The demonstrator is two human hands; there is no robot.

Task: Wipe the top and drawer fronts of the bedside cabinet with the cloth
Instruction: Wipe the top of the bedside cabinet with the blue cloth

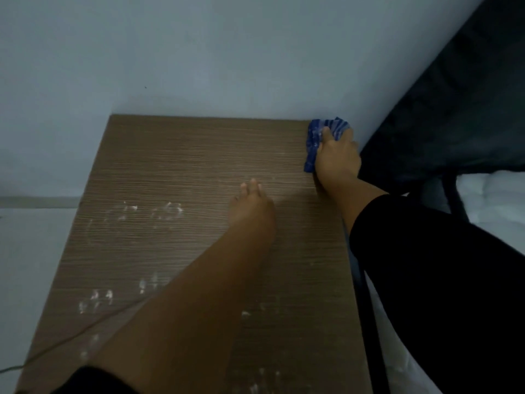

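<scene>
The bedside cabinet's brown wood-grain top [176, 172] fills the middle of the view, seen from above. My right hand [336, 157] presses a crumpled blue cloth [315, 137] onto its far right corner, against the wall. My left hand [252, 206] rests flat on the top near the middle, fingers together and pointing away, holding nothing. White smudges [167, 210] mark the left and near parts of the top. The drawer fronts are out of sight.
A pale wall [199, 52] runs behind the cabinet. A dark headboard [454, 109] and white bedding [491, 194] lie close on the right. A thin cable [71, 338] crosses the near left corner. Pale floor [34, 251] is on the left.
</scene>
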